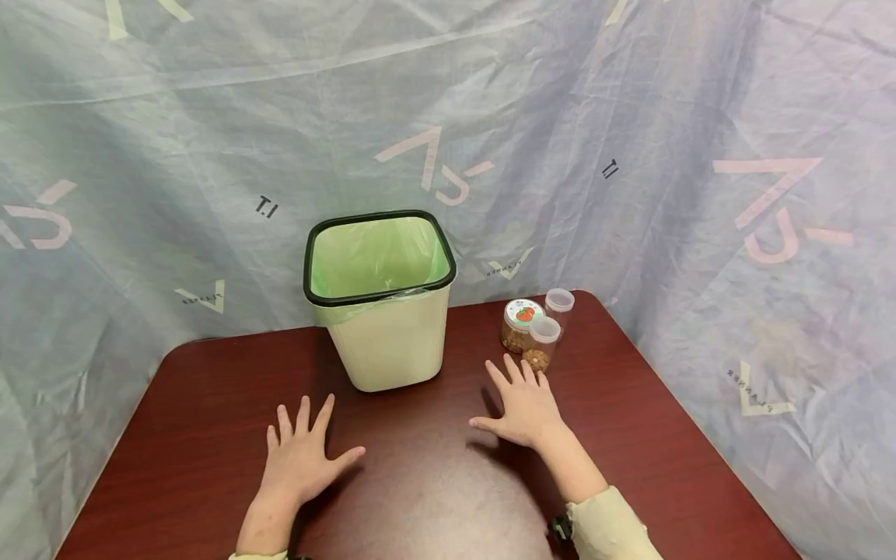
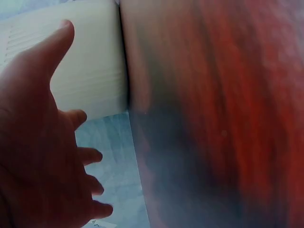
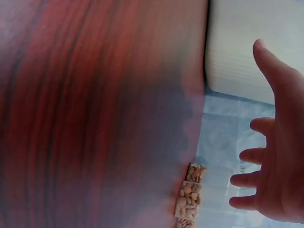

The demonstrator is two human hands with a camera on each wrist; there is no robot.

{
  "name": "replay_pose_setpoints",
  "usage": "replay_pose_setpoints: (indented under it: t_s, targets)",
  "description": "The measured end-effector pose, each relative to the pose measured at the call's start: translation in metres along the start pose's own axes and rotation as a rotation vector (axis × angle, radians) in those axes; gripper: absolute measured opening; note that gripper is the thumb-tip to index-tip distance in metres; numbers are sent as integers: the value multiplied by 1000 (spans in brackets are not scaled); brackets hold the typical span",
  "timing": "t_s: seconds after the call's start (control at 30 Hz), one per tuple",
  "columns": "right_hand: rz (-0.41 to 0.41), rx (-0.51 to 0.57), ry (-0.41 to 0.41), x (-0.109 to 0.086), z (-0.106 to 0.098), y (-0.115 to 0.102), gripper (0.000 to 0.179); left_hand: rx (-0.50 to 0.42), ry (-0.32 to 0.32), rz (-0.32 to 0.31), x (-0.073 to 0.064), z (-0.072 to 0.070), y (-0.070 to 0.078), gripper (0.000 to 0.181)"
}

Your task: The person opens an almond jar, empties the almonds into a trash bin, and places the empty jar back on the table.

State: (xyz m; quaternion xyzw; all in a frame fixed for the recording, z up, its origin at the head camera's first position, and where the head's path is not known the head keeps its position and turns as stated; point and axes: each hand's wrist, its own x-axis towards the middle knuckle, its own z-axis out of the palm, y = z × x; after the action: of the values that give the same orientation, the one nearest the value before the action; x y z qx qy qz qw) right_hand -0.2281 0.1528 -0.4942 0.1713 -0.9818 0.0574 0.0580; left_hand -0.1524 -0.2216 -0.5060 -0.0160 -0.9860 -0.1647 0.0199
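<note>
Both hands hover over the dark red table with fingers spread and nothing in them. The left hand (image 1: 297, 459) is in front of and to the left of a cream trash bin (image 1: 392, 342) with a black rim and a pale green liner (image 1: 378, 257). To the bin's right, the right hand (image 1: 525, 408) has its fingertips close in front of three clear jars. One jar (image 1: 515, 339) is wide, with a strawberry picture on its lid; two narrower jars (image 1: 537, 359) have whitish lids. Brown nut-like pieces (image 3: 187, 194) fill the lower part of the jars in the right wrist view.
A grey printed cloth (image 1: 546, 117) hangs behind and along both sides of the table (image 1: 420, 467). The bin stands near the table's back edge, and the jars are by its back right corner. A dark band sits at the right wrist, by the sleeve (image 1: 609, 521).
</note>
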Motion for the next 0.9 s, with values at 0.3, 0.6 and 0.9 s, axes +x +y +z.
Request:
replay_pose_setpoints:
  t_s: [0.3,0.6,0.9]
  targets:
    - [-48,70,182,1,3,10,86,-15,-35,64,5,0,5,102]
    - [47,216,533,4,9,24,40,-37,-44,114,5,0,14,94]
    - [362,472,640,7,14,39,36,-50,-44,149,5,0,20,83]
